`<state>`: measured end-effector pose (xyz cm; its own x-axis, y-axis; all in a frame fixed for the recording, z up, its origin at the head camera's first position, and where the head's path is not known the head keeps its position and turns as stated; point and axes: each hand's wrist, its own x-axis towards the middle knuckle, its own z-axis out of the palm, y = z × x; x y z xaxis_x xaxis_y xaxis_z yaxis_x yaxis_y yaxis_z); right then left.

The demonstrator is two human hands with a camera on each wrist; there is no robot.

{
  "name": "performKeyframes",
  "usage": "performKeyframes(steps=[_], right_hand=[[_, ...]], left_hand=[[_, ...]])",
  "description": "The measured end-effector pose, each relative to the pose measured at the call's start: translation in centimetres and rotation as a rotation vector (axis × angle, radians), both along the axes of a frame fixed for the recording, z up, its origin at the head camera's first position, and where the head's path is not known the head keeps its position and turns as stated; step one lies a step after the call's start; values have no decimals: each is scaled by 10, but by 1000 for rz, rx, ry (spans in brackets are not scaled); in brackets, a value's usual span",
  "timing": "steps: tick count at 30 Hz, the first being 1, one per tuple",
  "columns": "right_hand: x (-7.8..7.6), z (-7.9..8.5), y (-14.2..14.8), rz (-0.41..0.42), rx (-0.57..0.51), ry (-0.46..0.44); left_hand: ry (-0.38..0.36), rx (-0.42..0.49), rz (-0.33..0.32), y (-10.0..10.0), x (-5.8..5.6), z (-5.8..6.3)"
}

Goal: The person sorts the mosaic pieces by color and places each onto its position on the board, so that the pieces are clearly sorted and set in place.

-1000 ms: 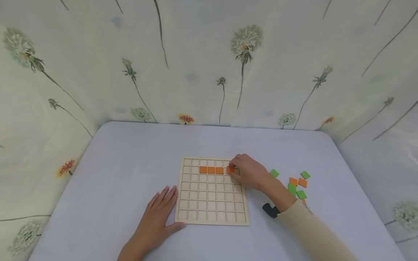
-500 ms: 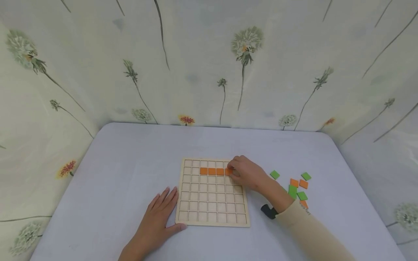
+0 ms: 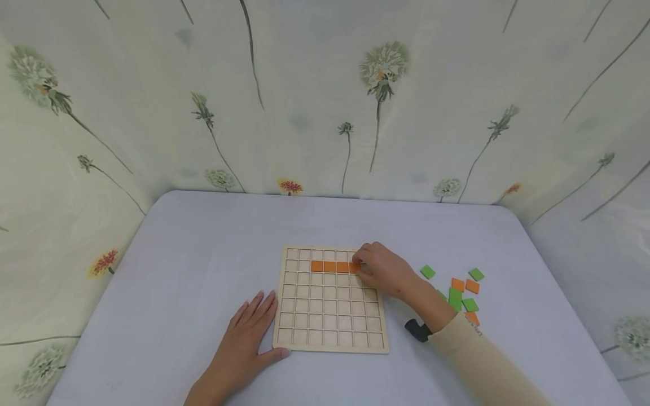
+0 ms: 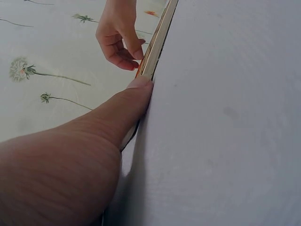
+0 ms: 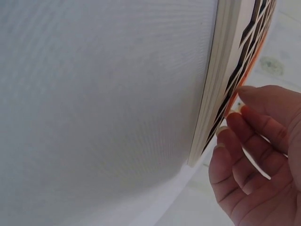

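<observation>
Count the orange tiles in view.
7: four tiles in one row on the board; three loose tiles on the table to its right, one by the sleeve. More may be hidden under the right arm.

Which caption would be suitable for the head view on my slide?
The left hand touches a wooden grid board while the right hand pinches the rightmost orange tile in a visible row of four.

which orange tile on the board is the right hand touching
The rightmost orange tile of four; the other three, to its left, lie clear of the right hand.
</observation>
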<state>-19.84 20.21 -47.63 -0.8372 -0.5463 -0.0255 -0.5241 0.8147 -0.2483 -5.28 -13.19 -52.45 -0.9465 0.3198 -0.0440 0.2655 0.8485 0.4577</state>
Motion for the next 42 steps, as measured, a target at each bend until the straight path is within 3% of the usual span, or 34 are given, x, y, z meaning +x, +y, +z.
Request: performKeyframes(steps=[12, 21, 30, 42], right_hand=[[3, 1, 7, -32, -13, -16], [5, 3, 23, -35, -17, -24], [14, 7, 43, -130, 35, -48], [29, 8, 90, -200, -18, -46]], left_hand=[[58, 39, -17, 0, 2, -1], [40, 3, -10, -1, 1, -4], [36, 2, -6, -2, 0, -1], [67, 11, -19, 0, 1, -3]])
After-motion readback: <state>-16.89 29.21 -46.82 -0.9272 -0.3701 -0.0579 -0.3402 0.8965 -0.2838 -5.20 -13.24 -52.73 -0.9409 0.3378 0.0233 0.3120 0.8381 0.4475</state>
